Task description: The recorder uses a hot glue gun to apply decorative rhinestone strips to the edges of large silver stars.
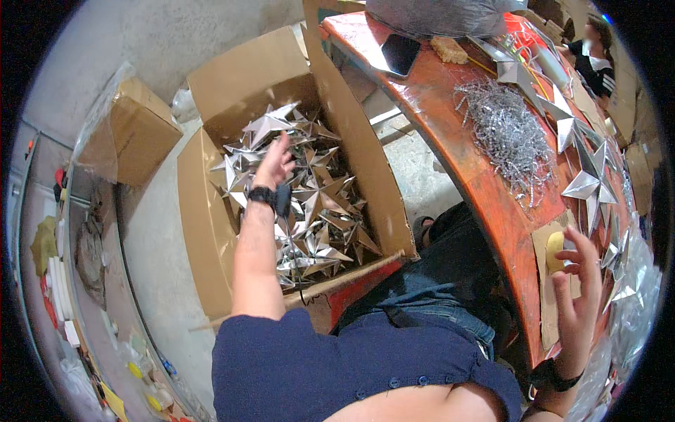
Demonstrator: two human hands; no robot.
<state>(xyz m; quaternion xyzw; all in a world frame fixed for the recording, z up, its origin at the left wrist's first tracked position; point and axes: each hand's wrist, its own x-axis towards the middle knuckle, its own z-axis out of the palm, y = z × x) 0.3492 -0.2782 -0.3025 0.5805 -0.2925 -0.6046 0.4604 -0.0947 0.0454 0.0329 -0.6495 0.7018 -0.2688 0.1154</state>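
My left hand (274, 167), a dark band on its wrist, is over an open cardboard box (202, 218) on my left. Its fingers are apart with nothing in them. Many silvery, pointed metal stars (309, 200) fill the box under the hand. On the right, my right hand (580, 292) is above the orange-red table with its fingers spread. Its fingertips are beside a yellow rounded piece (554, 252) on a flat cardboard piece (550, 309); whether they touch it I cannot tell. Further silver stars (589, 184) lie along the table's far right side.
Silver shavings (508, 137) lie heaped on the orange-red table (450, 116). A dark flat device (399, 55) and a grey plastic bag (439, 15) are at its far end. Another carton (144, 133) stands at left. A person (594, 60) is at far right.
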